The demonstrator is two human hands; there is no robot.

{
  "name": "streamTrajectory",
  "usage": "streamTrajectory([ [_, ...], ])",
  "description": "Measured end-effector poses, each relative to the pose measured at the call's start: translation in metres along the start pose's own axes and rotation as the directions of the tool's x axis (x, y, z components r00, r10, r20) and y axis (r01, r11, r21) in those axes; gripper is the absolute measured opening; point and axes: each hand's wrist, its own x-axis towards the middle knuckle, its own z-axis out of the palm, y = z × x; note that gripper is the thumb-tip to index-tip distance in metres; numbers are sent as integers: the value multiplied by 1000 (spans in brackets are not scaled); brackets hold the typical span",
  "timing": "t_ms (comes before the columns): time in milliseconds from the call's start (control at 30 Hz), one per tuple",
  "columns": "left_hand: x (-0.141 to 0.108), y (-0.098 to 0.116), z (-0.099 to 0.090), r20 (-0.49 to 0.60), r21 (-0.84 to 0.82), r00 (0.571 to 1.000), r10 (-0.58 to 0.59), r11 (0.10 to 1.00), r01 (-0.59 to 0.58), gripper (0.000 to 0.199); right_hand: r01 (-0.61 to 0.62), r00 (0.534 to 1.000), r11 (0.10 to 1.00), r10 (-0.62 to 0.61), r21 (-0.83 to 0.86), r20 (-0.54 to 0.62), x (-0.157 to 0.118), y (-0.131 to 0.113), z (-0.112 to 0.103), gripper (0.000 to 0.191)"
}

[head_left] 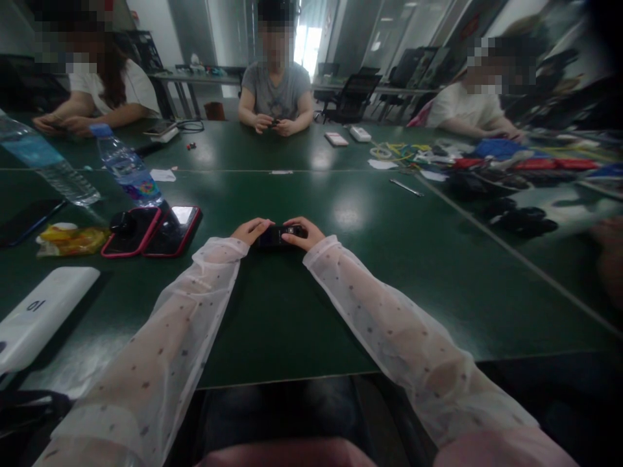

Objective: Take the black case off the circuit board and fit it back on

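Note:
A small black handheld device with a dark panel and small light marks lies low over the green table, between my two hands. My left hand grips its left end, thumb along the top edge. Around the right end curls my right hand, with the thumb on the front face and fingers over the top. Part of the device is covered by my fingers, and its exact kind is too small to make out. Sheer white sleeves with dark dots cover both forearms.
To the left stand two plastic bottles, two red-edged phones, a yellow packet and a white power bank. A metal tool and tangled cables lie to the right. Three people sit opposite, hands on the table.

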Motion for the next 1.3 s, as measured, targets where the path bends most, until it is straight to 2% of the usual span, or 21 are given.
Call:
streamTrajectory([
  [200,2,-3,2,-7,11,999,42,999,-42,74,27,999,1000,-27,6,25,3,6,0,50],
  [500,2,-2,1,-4,-5,999,32,999,-32,73,10,1000,1000,-9,-25,13,1,3,-1,52],
  [767,1,0,0,-12,-33,1000,20,999,-20,73,13,1000,990,-14,-142,-5,1,8,-1,50],
  [967,2,1,-2,10,-24,1000,-18,1000,18,73,-13,999,967,0,-255,-51,-4,2,2,48],
  [1067,2,1,-1,9,-51,1000,-20,999,20,75,73,994,960,-93,-270,-64,-7,-2,4,49],
  [1200,2,1,1,-16,-99,1000,-16,995,15,76,262,957,904,-288,-339,-26,-7,-6,5,66],
  [1300,3,1,0,-4,-98,999,-37,995,37,78,312,941,875,-339,-371,-9,-5,-5,4,56],
])
